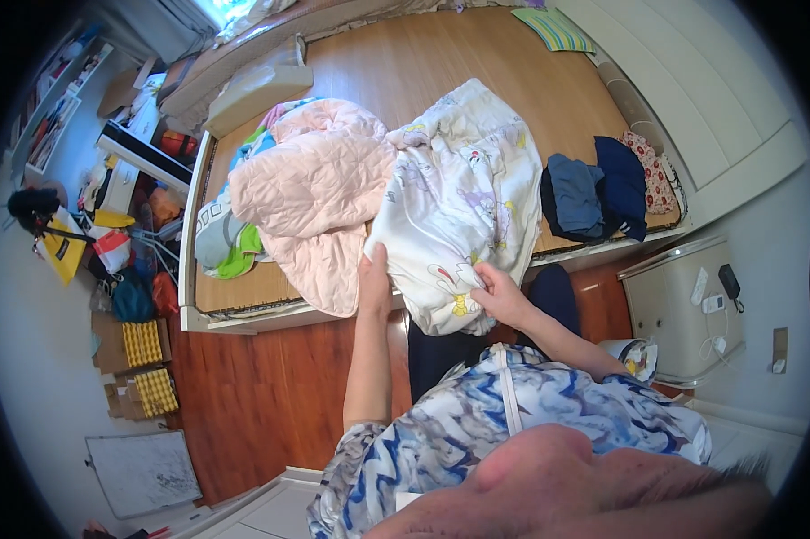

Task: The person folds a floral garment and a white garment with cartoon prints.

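A white blanket (450, 207) with purple and yellow cartoon prints lies bunched across the bed's near edge, and its near end hangs toward my lap. At its left edge my left hand (374, 280) is closed on the cloth, thumb on top. My right hand (502, 296) pinches a fold near the hanging end. A pale pink quilted blanket (310, 180) lies against it on the left, partly hanging over the bed edge. Under the pink one, grey, green and blue cloth (216, 235) shows.
The wooden bed board (378, 54) stretches away, with a striped pillow (553, 30) at the far right. Folded dark and blue clothes (575, 193) lie to the right. A beige bedside cabinet (679, 310) and a waste bin (638, 357) stand at right; cardboard boxes (135, 346) sit at left.
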Demonstrator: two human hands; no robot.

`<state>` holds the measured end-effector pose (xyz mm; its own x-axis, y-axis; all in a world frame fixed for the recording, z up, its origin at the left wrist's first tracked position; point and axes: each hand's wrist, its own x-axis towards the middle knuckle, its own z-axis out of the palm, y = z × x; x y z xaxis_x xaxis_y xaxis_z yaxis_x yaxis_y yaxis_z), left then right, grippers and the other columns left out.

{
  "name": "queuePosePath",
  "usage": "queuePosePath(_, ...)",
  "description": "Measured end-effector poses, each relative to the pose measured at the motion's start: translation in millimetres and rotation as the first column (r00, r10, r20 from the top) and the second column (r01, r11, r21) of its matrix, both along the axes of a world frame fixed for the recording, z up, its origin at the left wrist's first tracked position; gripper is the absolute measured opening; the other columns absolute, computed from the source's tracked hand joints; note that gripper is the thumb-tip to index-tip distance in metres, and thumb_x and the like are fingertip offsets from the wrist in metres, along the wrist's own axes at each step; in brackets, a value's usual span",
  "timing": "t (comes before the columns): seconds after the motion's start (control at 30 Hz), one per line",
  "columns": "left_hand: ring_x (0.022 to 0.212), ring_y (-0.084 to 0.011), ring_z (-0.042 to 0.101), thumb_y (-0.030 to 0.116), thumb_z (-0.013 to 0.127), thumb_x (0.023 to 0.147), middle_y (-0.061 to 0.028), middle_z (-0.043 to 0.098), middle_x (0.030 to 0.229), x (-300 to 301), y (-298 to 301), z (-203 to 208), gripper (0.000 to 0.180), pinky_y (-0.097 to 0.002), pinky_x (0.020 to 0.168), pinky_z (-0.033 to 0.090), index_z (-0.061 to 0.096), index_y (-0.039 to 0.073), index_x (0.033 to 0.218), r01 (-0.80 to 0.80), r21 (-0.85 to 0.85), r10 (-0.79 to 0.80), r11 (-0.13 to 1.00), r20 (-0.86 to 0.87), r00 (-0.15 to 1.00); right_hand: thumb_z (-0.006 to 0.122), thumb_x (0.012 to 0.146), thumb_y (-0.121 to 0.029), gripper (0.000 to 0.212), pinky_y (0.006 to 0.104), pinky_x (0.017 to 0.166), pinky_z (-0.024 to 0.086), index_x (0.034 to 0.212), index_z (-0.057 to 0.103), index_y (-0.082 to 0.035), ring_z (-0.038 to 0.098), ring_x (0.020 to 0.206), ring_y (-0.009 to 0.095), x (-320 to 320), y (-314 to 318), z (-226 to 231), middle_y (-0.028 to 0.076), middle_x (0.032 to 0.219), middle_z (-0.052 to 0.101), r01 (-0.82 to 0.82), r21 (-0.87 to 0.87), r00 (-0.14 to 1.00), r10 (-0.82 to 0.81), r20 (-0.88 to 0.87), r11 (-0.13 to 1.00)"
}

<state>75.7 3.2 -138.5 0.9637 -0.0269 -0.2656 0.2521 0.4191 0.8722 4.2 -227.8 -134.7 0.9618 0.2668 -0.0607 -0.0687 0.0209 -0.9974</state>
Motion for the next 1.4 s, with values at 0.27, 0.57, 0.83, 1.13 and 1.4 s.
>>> queuePosePath(0.27,0.106,-0.0224,0.06,0.024,0.044,0.099,-0.0136,0.06,0.119,-45.2,-8.1,94.4,0.036,-0.0357,0.091,0.049,0.05,-0.001,0.124,-0.03,-0.252,0.111,0.967,0.312,0.944,0.055,0.086,0.0,0.024,0.0215,0.056,0.049,0.11,0.049,0.0,0.059,0.067,0.007,-34.2,2.9,43.5,0.005,0.092,0.059,-0.209,0.057,0.971,0.214,-0.108,0.976)
queuePosePath(0.57,0.093,-0.0203,0.064,0.016,0.051,0.094,-0.0131,0.064,0.105,-116.9,13.4,144.7,0.03,-0.0334,0.082,0.051,0.055,-0.005,0.114,-0.08,-0.174,0.152,0.982,0.453,0.878,0.058,0.088,-0.013,0.04,0.022,0.051,0.046,0.126,0.047,-0.008,0.06,0.061,0.009,-1.0,-49.0,60.4,0.004,0.086,0.06,0.061,-0.166,0.996,-0.048,0.079,0.984)
queuePosePath(0.83,0.082,-0.0149,0.062,0.011,0.059,0.088,-0.0095,0.066,0.095,-150.6,31.1,136.1,0.023,-0.0277,0.074,0.049,0.064,-0.007,0.101,0.324,0.055,-0.303,0.945,0.523,0.797,0.067,0.072,-0.004,0.073,0.042,0.088,0.048,0.138,0.041,-0.019,0.058,0.102,0.041,42.6,-47.9,-11.5,0.024,0.136,0.039,0.308,-0.722,0.856,0.15,0.494,0.62)
queuePosePath(1.13,0.093,-0.0135,0.058,0.022,0.052,0.096,-0.0065,0.063,0.104,-78.8,30.5,151.2,0.033,-0.0279,0.081,0.046,0.058,-0.005,0.113,-0.168,0.53,-0.064,0.831,0.391,0.918,0.05,0.095,-0.029,0.036,0.0344,0.089,0.048,0.116,0.06,-0.001,0.06,0.103,0.019,164.5,-98.5,-41.7,0.005,0.114,0.063,0.416,0.311,0.903,-0.348,-0.25,0.855)
queuePosePath(1.4,0.103,-0.0233,0.061,0.028,0.055,0.095,-0.012,0.061,0.114,-35.6,45.5,262.9,0.035,-0.0367,0.084,0.053,0.053,0.004,0.12,-0.521,-0.159,0.457,0.839,0.726,0.515,0.055,0.086,-0.003,0.035,0.0275,0.084,0.048,0.12,0.059,-0.002,0.06,0.098,0.014,116.8,-91.3,214.7,0.008,0.112,0.064,0.21,0.497,0.601,-0.512,0.614,0.842)
